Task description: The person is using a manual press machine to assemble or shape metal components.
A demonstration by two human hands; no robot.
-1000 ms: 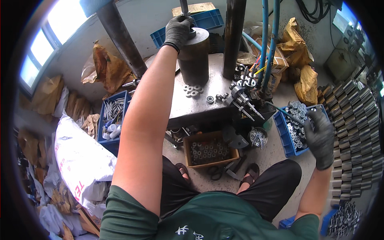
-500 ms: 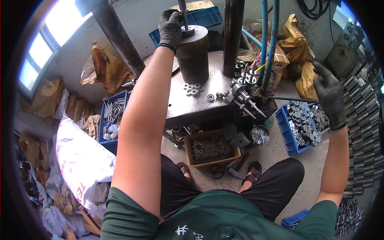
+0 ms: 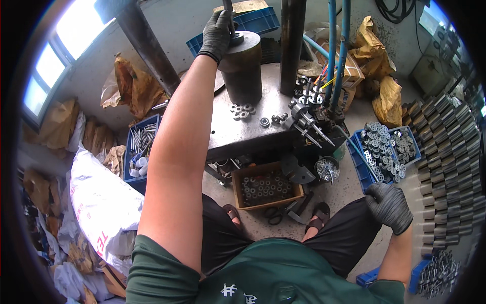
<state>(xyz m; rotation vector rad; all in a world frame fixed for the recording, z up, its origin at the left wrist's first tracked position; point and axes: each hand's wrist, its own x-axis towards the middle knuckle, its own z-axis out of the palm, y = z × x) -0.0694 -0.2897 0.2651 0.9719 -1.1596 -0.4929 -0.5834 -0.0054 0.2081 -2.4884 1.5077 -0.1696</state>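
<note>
My left hand (image 3: 216,38), in a dark grey work glove, is closed around an upright metal shaft (image 3: 231,20) at the top of a thick steel cylinder (image 3: 244,76). The fingers hide part of the shaft. A dark ring (image 3: 237,39) sits round its foot. The cylinder stands on a steel press table (image 3: 223,121). My right hand (image 3: 390,207), gloved the same way, is closed at the lower end of a long thin lever (image 3: 358,152). That lever runs down from the table's right corner, passing over a blue crate.
Small bearings (image 3: 243,111) lie before the cylinder, and shaft assemblies (image 3: 306,121) at the table's right. A blue crate (image 3: 362,172) of metal gears stands below right. A wooden box (image 3: 268,205) of rings and a hammer (image 3: 296,218) lie near my feet. Steel columns (image 3: 292,50) flank the cylinder.
My right hand has come down and inward from the upper right, and the lever has swung from nearly level to steeply downward. My left hand stays at the shaft.
</note>
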